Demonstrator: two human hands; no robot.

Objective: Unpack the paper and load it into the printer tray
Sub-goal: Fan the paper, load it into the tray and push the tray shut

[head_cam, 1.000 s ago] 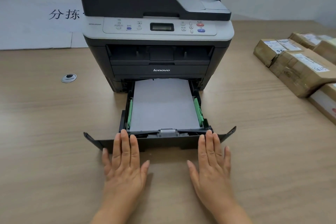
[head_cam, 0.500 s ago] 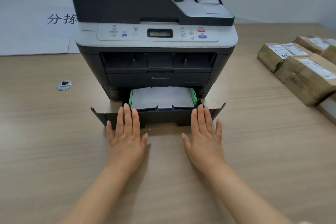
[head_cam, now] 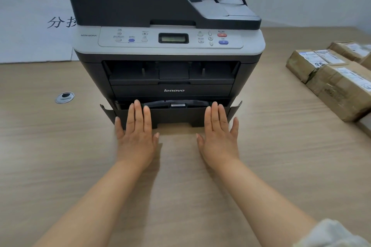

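At the printer's (head_cam: 168, 46) base, the paper tray (head_cam: 174, 115) has slid almost fully in since a second ago; back then I saw the white paper stack lying open in it, now only a dark sliver shows above the tray front and the paper is out of sight inside. My left hand (head_cam: 136, 136) and right hand (head_cam: 218, 136) lie flat, fingers spread, pressing the tray face, grip released, grasping nothing. I judge loading is done, one last push remains. Wrapped packages (head_cam: 337, 84) sit on the worktop (head_cam: 60, 156) far right.
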